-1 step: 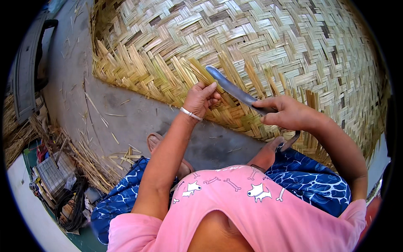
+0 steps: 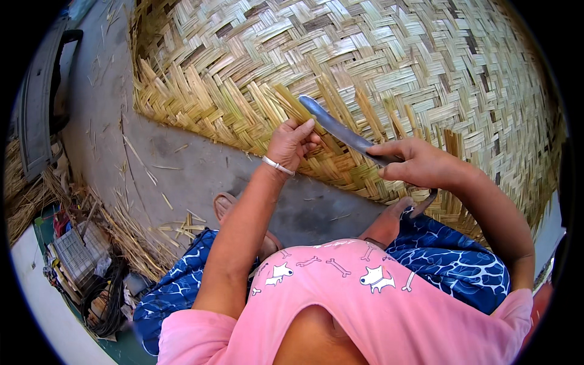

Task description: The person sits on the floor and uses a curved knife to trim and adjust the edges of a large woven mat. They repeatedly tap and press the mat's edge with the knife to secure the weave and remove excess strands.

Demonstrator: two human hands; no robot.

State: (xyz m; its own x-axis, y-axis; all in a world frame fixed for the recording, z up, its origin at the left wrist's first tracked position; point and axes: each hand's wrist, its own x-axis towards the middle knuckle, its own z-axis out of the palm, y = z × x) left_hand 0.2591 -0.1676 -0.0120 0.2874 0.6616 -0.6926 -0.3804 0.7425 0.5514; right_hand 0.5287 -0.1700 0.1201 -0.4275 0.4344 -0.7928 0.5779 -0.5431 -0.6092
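A large woven mat [image 2: 377, 55] of pale split strips fills the upper part of the view, its near edge running slantwise toward my feet. My left hand [image 2: 293, 145], with a white bangle at its wrist, pinches a yellow-green strip [image 2: 293, 104] that sticks up from that edge. In my right hand [image 2: 420, 163] is a curved metal knife [image 2: 337, 129]. Its blade slants up and left over the mat, the tip close beside the strip in my left fingers. My right palm and fingers hide the grip. A dark curved piece shows below that hand; whether it belongs to the knife I cannot tell.
Several loose strip ends [image 2: 365, 115] stand up along the mat's near edge. My sandalled feet rest near that edge on the grey floor [image 2: 182, 146], where scraps lie scattered. At the left are piled dry strips [image 2: 131, 228], a wire basket [image 2: 79, 252], black cable and a dark metal frame [image 2: 38, 103].
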